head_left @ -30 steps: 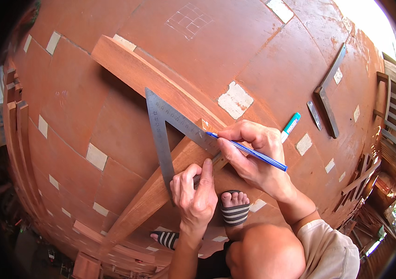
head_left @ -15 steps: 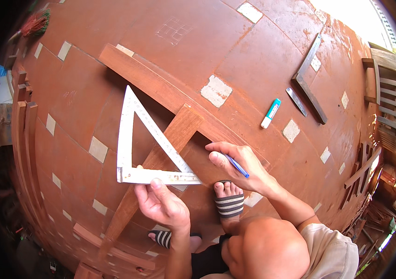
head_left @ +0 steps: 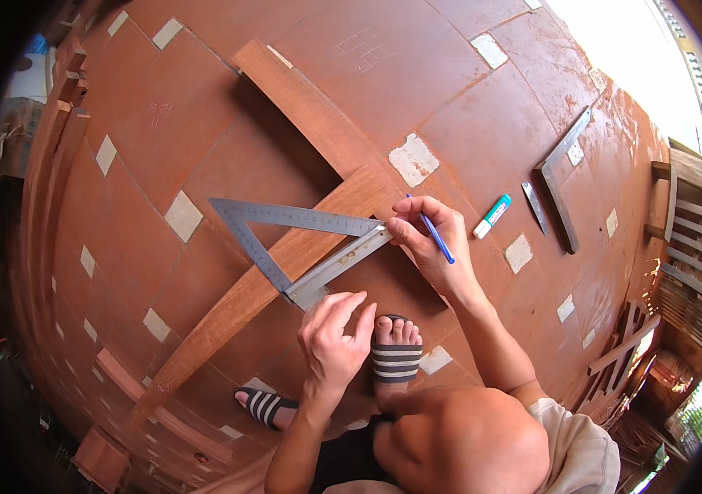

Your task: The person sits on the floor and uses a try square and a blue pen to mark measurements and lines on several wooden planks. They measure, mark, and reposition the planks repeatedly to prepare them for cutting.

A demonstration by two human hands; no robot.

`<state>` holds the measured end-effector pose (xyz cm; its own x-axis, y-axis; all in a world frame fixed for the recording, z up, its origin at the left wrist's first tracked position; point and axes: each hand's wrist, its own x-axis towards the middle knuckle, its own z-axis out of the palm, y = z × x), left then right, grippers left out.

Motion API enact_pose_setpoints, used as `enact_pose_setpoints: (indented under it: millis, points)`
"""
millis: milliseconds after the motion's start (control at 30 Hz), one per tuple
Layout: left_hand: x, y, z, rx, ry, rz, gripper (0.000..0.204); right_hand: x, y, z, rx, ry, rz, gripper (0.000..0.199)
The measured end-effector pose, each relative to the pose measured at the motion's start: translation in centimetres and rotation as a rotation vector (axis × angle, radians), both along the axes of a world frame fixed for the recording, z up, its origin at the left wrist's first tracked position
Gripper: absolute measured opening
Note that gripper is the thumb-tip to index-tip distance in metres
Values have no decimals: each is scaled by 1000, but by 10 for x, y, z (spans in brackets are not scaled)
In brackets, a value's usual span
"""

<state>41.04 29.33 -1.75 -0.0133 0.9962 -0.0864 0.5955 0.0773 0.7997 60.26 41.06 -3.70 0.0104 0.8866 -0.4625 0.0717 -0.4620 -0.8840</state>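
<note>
A metal triangular set square with a thick-edged side is held over the wood by my right hand, which pinches its right corner. A blue pen is tucked between the fingers of that same hand. My left hand is just below the square's lower corner, fingers curved and apart, with nothing in them. Beneath the square a long, tapering reddish-brown wooden piece meets a wooden bar in a T shape on the floor.
To the right lie a teal-and-white correction pen, a small metal blade-like piece and a dark L-shaped try square. Wooden lengths stand along the left; slatted wooden furniture is at the right. My sandalled feet are below.
The set square has turned and passed from my left hand to my right. My left hand has let go and moved right. The whole view has shifted slightly.
</note>
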Motion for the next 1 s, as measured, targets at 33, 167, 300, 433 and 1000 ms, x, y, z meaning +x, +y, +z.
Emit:
enact_pose_setpoints:
  millis: [33, 167, 300, 433, 1000]
  points:
    - [-1, 19, 5, 195, 262, -80, 50, -1, 1, -3, 6, 23, -31, 24]
    - [-8, 47, -16, 325, 502, -3, 61, 0, 8, -2, -19, 117, -81, 24]
    - [-15, 50, -30, 317, 418, 0, 62, 15, 20, -2, 80, 93, -74, 34]
    - [-12, 53, -29, 300, 383, -29, 60, 31, 41, 6, 155, -74, -60, 49]
    - [3, 71, -25, 263, 332, -58, 53, 5, 104, 32, 137, -85, 424, 16]
